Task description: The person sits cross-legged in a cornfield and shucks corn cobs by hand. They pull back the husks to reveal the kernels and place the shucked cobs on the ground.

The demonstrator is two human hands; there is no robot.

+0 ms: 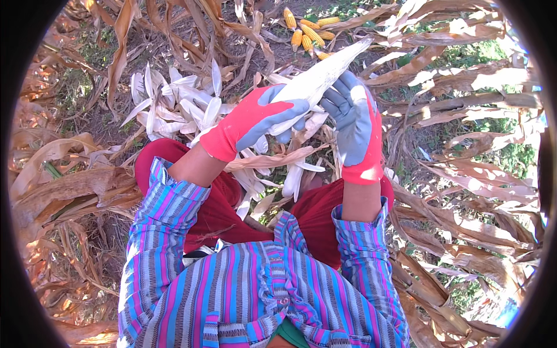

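Both my hands wear red gloves with grey coated palms and fingers. My left hand [265, 114] grips the lower end of an ear of corn in its pale, dry husk [315, 82], thumb across it. The ear slants up to the right, its tip pointing away from me. Right beside it, my right hand [351, 111] is raised with the palm turned inward and fingers loosely bent; whether its fingertips touch the husk is hard to tell. Beyond the ear's tip, several husked yellow corn cobs [311, 35] lie in a small pile on the ground.
Loose pale husks [174, 102] are heaped on the ground beyond my knees and between them. Dry corn stalks and leaves [461, 104] spread along the right side, with more brown leaves [82, 187] at the left. My bent legs in dark red cloth lie below my forearms.
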